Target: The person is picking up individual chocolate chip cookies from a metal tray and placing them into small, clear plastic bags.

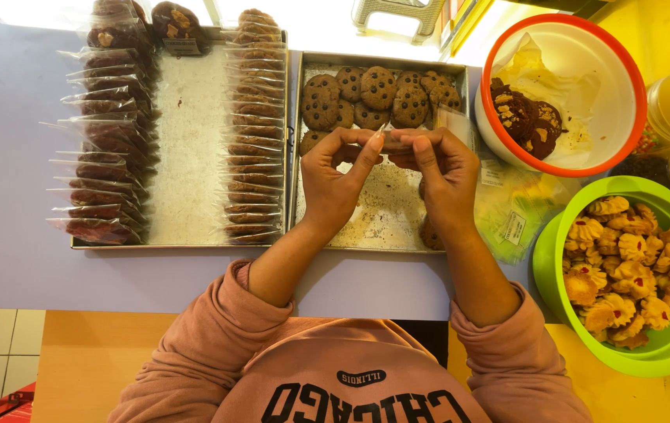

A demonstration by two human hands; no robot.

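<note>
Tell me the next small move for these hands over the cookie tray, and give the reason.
Probably seat the cookie fully in the clear sleeve. The left hand and right hand pinch it between fingertips above the right tray, where chocolate chip cookies lie loose. On the left tray, rows of sleeved cookies are already lined up. How far it is filled is hidden.

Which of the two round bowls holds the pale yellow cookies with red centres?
The green bowl, nearest the person's right side, holds them. The white bowl with the orange rim above it holds dark chocolate cookies on paper.
</note>
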